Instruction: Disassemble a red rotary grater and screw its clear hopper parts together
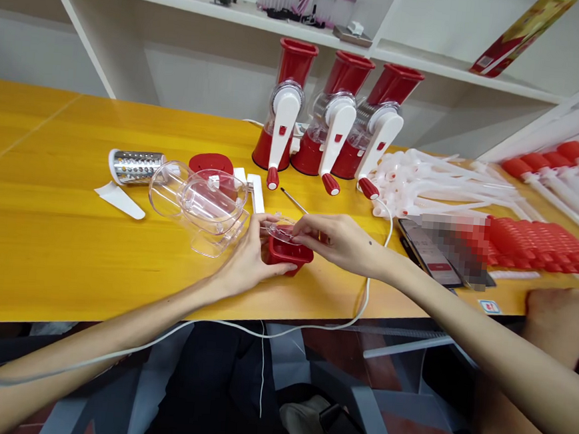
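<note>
My left hand (247, 259) is wrapped around a red plastic hopper (291, 257) near the table's front edge. Over the hopper's mouth sits a small transparent plastic disc (279, 229), tilted. The fingers of my right hand (335, 242) are pinched at the disc's right edge; the fingertips partly cover it. Left of my hands lies a transparent grater housing (209, 204) with a red base (211, 164) behind it. A metal grater drum (138, 166) and a white crank handle piece (122, 199) lie farther left. A white crank arm (256, 193) and a screwdriver (293, 200) lie just behind my hands.
Three assembled red-and-white rotary graters (338, 114) stand at the back. White plastic parts (422, 184), red parts (538, 246) and a phone (431, 255) lie at right. A white cable (366, 296) crosses in front. Another person's arm (562, 319) rests at the right edge.
</note>
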Action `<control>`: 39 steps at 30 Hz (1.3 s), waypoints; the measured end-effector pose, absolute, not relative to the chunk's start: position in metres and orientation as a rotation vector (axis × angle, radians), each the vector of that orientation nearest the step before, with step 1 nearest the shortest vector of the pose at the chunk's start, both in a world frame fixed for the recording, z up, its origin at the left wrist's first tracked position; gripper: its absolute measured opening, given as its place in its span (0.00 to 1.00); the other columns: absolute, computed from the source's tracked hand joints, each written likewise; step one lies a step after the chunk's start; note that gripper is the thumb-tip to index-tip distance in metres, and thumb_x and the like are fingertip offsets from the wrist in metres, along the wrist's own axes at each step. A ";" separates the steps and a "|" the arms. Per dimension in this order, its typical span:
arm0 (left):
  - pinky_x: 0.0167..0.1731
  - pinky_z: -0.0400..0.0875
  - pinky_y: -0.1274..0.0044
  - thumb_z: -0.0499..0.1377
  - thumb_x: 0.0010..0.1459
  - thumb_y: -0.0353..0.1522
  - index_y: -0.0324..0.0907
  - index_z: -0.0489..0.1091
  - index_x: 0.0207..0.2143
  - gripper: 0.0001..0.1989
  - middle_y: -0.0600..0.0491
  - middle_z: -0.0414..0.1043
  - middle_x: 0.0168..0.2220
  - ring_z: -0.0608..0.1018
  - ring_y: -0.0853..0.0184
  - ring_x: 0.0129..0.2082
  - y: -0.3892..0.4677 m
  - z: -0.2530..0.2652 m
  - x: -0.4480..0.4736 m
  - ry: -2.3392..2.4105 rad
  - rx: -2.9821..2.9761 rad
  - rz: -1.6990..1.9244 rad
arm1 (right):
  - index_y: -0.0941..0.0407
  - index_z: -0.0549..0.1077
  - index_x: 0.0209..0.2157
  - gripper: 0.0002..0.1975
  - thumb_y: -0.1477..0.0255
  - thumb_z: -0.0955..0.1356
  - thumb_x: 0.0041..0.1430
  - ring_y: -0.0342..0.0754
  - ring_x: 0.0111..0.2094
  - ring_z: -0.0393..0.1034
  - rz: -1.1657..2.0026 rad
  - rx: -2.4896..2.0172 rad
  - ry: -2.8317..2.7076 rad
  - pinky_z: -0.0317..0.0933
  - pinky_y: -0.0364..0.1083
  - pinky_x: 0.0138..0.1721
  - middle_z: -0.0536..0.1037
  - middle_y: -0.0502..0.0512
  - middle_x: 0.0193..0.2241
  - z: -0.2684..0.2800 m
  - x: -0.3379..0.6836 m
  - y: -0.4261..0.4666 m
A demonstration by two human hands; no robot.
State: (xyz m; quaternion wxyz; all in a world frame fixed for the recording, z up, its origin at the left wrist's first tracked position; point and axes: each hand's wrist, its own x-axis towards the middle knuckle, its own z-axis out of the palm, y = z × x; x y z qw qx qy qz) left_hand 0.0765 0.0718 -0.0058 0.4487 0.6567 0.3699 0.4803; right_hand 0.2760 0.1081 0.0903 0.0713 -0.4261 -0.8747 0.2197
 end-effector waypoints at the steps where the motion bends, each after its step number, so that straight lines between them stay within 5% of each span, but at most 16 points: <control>1: 0.59 0.71 0.53 0.73 0.47 0.38 0.48 0.53 0.53 0.38 0.44 0.69 0.55 0.76 0.54 0.57 0.072 -0.005 0.076 0.918 1.640 1.198 | 0.64 0.74 0.42 0.23 0.57 0.61 0.64 0.24 0.27 0.59 0.685 -1.283 -2.592 0.54 0.29 0.33 0.76 0.51 0.32 0.093 0.276 0.107; 11: 0.59 0.72 0.56 0.74 0.48 0.36 0.50 0.49 0.60 0.45 0.46 0.68 0.55 0.75 0.56 0.57 0.072 -0.005 0.075 0.953 1.755 1.242 | 0.65 0.72 0.39 0.26 0.53 0.63 0.61 0.23 0.24 0.61 0.820 -1.258 -2.192 0.57 0.28 0.28 0.74 0.51 0.28 0.088 0.293 0.095; 18: 0.58 0.74 0.58 0.70 0.53 0.34 0.50 0.51 0.61 0.39 0.45 0.62 0.59 0.73 0.56 0.58 0.066 -0.009 0.070 0.864 1.994 1.255 | 0.67 0.67 0.43 0.30 0.51 0.61 0.62 0.22 0.25 0.55 0.788 -1.260 -1.889 0.54 0.26 0.27 0.67 0.48 0.25 0.058 0.285 0.121; 29: 0.58 0.75 0.58 0.68 0.57 0.35 0.52 0.52 0.61 0.35 0.46 0.61 0.59 0.70 0.55 0.61 0.061 -0.005 0.070 0.834 2.116 1.258 | 0.68 0.69 0.43 0.30 0.51 0.62 0.62 0.23 0.29 0.58 0.842 -1.190 -1.980 0.57 0.27 0.31 0.71 0.51 0.30 0.041 0.263 0.146; 39: 0.54 0.77 0.59 0.72 0.50 0.37 0.46 0.53 0.57 0.39 0.45 0.65 0.56 0.76 0.56 0.55 0.061 0.001 0.075 1.093 1.924 1.220 | 0.68 0.70 0.40 0.30 0.51 0.61 0.63 0.24 0.29 0.56 0.756 -1.262 -2.225 0.57 0.28 0.34 0.68 0.49 0.27 0.024 0.269 0.147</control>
